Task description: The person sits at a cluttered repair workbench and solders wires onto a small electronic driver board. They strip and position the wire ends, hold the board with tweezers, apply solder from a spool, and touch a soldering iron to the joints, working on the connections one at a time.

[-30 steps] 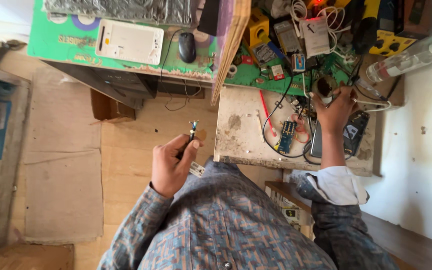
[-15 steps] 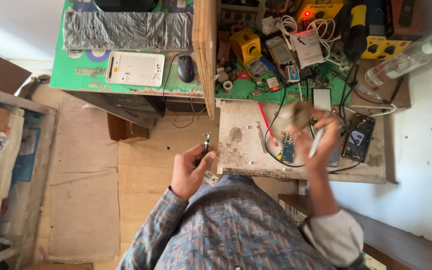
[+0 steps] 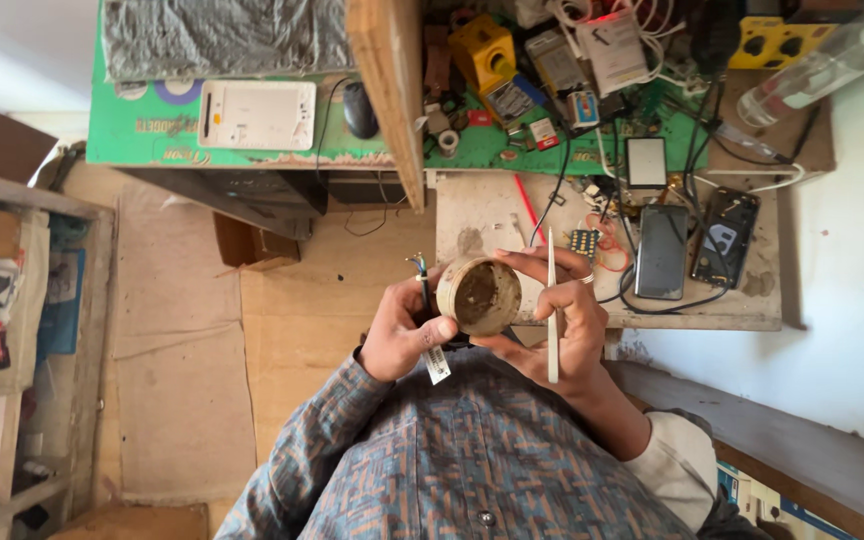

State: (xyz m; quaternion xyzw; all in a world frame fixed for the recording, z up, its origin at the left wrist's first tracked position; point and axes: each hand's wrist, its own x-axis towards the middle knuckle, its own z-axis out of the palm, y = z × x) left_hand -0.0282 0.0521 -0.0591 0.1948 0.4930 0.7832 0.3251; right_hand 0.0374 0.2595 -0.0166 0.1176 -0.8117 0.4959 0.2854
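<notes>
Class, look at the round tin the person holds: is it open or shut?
Open: the round tin has no lid on, and its dark, grimy inside faces the camera.

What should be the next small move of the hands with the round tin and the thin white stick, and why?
Probably dip the thin white stick into the round tin. The right hand holds both, the tin's open face shows brownish paste, and the left hand holds a cable with bare ends just beside it.

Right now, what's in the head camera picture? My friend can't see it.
A person's right hand holds a small round tin and a thin white stick. Their left hand pinches a cable, above a workbench cluttered with phones and wires.
</notes>
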